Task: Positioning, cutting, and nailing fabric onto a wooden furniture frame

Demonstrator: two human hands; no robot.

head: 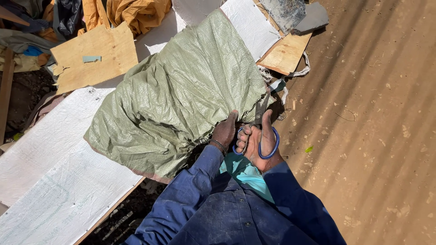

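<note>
Two hands cutting a green sack with scissors, seen from above.

Nearest, blue sleeves (236,204) lead to both hands. The right hand (261,140) is closed through the blue handles of the scissors (260,129), blades at the sack's frayed edge. Just beside it, the left hand (225,131) pinches that edge, fingers clamped on the cloth. The green sack (181,95) lies crumpled across a white sheet (54,172). Beyond lie plywood (93,56) and orange cloth (136,13); bare dirt (377,113) lies right.
</note>
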